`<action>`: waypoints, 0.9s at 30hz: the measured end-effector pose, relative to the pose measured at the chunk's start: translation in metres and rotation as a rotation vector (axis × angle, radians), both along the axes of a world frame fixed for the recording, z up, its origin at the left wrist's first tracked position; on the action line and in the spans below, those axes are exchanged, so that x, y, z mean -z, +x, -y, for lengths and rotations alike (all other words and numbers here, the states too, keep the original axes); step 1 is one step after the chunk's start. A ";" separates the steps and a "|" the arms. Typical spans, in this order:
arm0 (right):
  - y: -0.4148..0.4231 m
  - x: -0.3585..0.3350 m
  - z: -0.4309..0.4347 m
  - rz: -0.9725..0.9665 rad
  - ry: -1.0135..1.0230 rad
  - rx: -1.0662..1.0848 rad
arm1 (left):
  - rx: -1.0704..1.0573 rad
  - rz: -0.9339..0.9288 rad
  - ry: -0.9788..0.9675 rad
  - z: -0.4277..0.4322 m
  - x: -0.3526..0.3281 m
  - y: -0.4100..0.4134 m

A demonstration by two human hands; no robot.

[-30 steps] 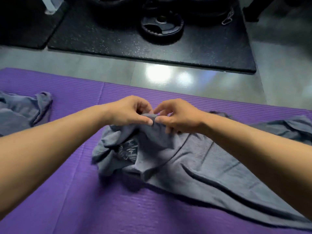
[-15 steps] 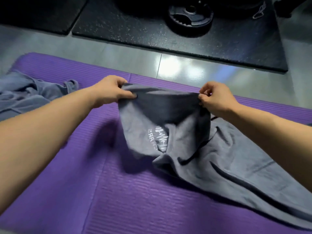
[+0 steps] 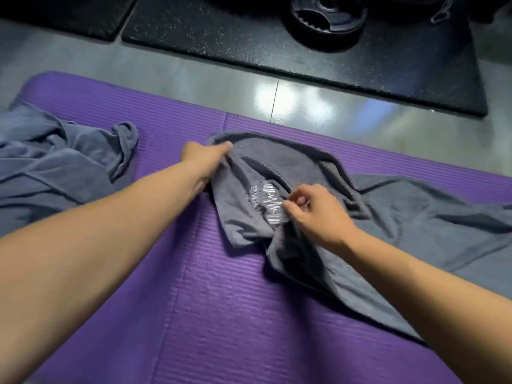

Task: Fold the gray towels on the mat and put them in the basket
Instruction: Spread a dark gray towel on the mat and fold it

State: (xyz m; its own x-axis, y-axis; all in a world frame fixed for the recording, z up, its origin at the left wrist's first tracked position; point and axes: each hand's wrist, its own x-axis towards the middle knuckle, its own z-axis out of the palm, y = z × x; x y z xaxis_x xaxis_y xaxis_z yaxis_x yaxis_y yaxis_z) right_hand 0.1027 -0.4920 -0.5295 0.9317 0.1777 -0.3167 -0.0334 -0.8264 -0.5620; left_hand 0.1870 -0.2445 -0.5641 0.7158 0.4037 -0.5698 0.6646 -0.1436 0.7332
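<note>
A gray towel [image 3: 393, 217] with a white embroidered logo lies crumpled across the purple mat [image 3: 221, 314], stretching off to the right. My left hand [image 3: 203, 159] grips its far left corner, pressed low against the mat. My right hand [image 3: 315, 214] pinches a fold of the cloth just right of the logo. A second gray towel [image 3: 55, 167] lies bunched at the mat's left end. No basket is in view.
Beyond the mat is a shiny gray floor [image 3: 194, 81], then black rubber gym flooring [image 3: 249, 37] carrying a black weight plate [image 3: 327, 20]. The near half of the mat is bare purple foam.
The towel edge that both hands held lifted and stretched has come down onto the mat. My right hand left the far corner and now pinches cloth beside the logo.
</note>
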 end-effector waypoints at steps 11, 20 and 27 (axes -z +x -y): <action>-0.034 0.008 0.012 -0.187 0.160 0.054 | 0.268 -0.154 -0.270 -0.003 -0.008 -0.127; -0.049 0.008 0.048 0.031 -0.094 -0.147 | -0.044 0.111 -0.468 -0.020 -0.014 -0.143; -0.058 0.017 0.050 -0.085 -0.310 -0.354 | 0.056 0.157 -0.134 -0.062 -0.011 -0.155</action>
